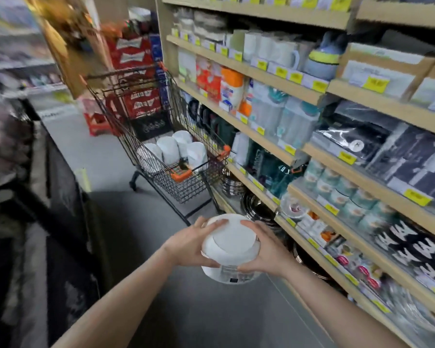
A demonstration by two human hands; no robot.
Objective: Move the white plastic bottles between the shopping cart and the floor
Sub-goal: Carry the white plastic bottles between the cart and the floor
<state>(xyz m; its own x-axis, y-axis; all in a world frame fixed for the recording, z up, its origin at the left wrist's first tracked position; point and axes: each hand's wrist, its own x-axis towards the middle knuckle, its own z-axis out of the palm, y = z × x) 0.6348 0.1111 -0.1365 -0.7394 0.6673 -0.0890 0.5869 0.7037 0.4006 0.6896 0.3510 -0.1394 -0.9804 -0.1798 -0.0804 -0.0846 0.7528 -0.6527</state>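
**Between both palms: bottle held in the aisle, short of the cart**

Between the two hands, in front of the person and above the grey floor (pixel 141 247), sits one white plastic bottle (pixel 230 249), cap end up. Left hand (pixel 186 247) and right hand (pixel 264 252) clasp its opposite flanks, fingers curled round. Judged bulky, smooth-walled, rigid and possibly slippery; weight cannot be told. Flank grip below the shoulder appears soundest. More white bottles (pixel 171 151) stand in the shopping cart (pixel 183 174) ahead, beside the shelving (pixel 299 156).
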